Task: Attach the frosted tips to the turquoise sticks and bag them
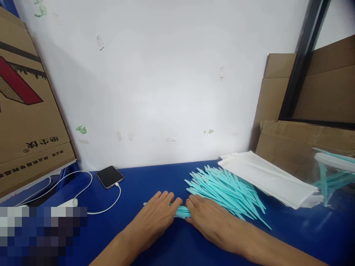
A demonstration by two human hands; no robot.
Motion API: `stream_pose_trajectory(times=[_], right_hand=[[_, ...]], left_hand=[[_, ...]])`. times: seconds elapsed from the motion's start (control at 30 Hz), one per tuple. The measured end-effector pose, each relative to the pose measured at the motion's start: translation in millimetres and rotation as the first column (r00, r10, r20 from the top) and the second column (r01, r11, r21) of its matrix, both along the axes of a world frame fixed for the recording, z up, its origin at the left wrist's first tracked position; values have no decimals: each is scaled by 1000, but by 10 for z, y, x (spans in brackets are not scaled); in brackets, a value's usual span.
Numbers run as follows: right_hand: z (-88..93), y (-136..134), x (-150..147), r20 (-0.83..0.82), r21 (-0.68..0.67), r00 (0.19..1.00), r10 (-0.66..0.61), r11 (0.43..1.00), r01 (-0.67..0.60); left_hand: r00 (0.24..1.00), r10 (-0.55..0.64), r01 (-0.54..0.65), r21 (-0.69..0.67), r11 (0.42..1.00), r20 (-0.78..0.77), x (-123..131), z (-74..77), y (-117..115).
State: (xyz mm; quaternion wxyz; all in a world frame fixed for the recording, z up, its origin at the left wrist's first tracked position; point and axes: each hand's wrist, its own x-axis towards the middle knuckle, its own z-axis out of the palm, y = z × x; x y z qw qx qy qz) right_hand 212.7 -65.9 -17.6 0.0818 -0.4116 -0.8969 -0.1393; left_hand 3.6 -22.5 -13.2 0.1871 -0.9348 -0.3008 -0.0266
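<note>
A small bundle of slim turquoise sticks lies across the blue table in front of me. My left hand is closed around its left part, and one pale tip pokes out past the fingers. Around the right part my right hand is wrapped, knuckles up. Only a short middle stretch of the bundle shows between the two thumbs. Just beyond my right hand spreads a loose pile of the same turquoise sticks, tapered at the ends and pointing mostly the same way.
White paper-like sheets or bags are stacked right of the pile. A clear bag with turquoise sticks lies at far right. A phone on a white cable sits back left. Cardboard boxes flank the blue table, with a white wall behind.
</note>
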Motion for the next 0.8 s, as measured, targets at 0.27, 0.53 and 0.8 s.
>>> stream_pose_trajectory(times=[0.27, 0.53, 0.8], right_hand=[[39, -15, 19, -13, -88, 998, -66, 994, 65], [72, -9, -43, -96, -143, 993, -73, 988, 59], [-6, 21, -62, -174, -132, 982, -66, 990, 43]], left_hand=[[981, 178, -170, -95, 981, 79, -73, 224, 27], [971, 183, -164, -128, 978, 155, -26, 194, -51], [951, 110, -90, -83, 992, 289, 41, 85, -54]])
